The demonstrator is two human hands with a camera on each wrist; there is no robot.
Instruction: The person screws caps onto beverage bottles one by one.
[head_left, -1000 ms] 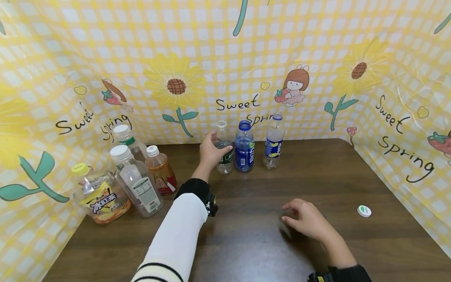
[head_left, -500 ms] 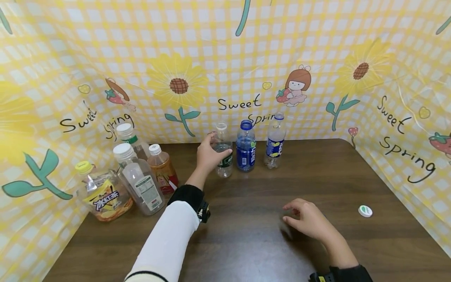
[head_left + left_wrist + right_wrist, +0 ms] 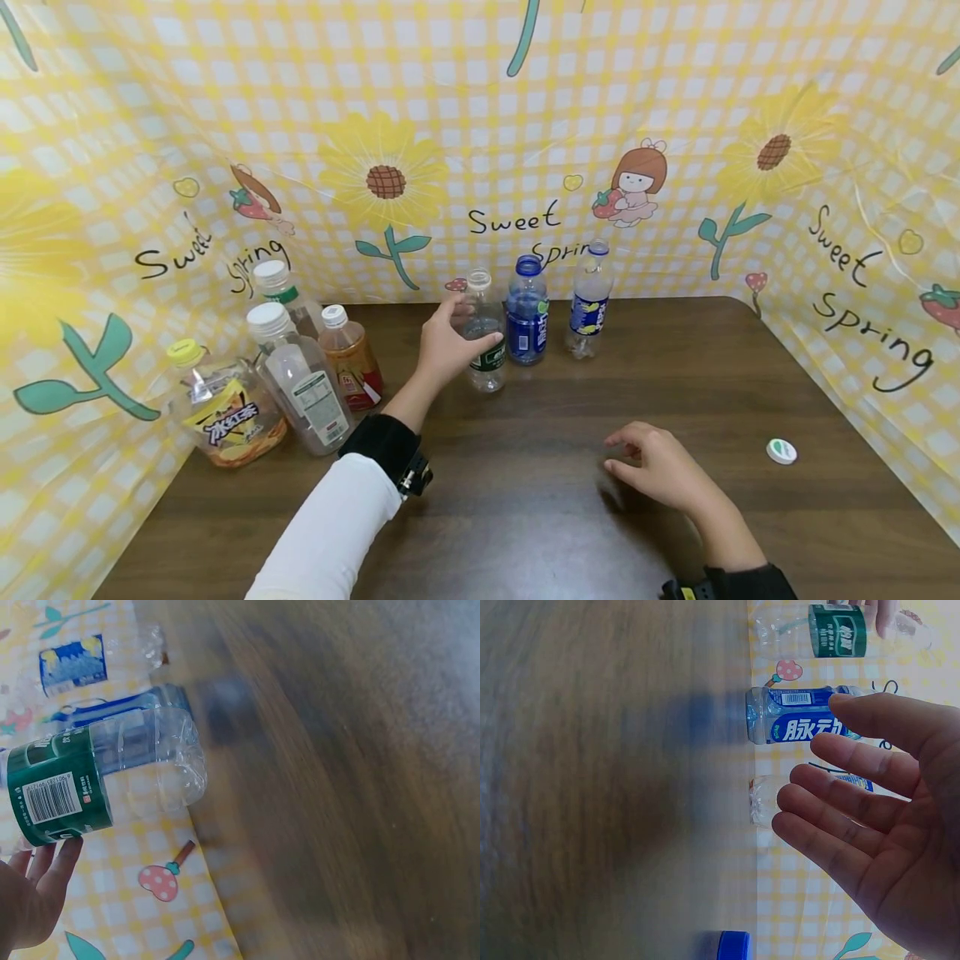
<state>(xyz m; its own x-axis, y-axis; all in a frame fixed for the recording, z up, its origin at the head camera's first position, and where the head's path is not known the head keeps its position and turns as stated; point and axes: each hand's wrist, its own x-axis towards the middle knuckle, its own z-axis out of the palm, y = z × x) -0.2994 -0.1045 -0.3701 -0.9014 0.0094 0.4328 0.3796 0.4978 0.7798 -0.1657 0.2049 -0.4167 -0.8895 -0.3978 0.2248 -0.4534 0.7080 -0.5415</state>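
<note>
My left hand (image 3: 448,342) grips a clear plastic bottle (image 3: 490,379) with a green label, thumb on one side and fingers on the other. The bottle stands nearly upright, its mouth uncapped. In the left wrist view, the fingers (image 3: 56,877) lie along its green label (image 3: 56,787). Just right of it stand an uncapped blue bottle (image 3: 528,325) and a clear bottle with a blue-and-yellow label (image 3: 588,315). My right hand (image 3: 660,467) hovers over the table, fingers loosely bent and holding nothing; its palm shows in the right wrist view.
At the left stand several capped bottles: a yellow-capped one (image 3: 232,421), a large clear one (image 3: 307,392), an amber one (image 3: 352,358) and a green-banded one (image 3: 288,300). A white cap (image 3: 782,452) lies at the right; a blue cap (image 3: 733,945) shows in the right wrist view.
My left hand has brought the green-labelled bottle a little nearer, out of line with the blue bottle beside it. The right hand stays where it was.
</note>
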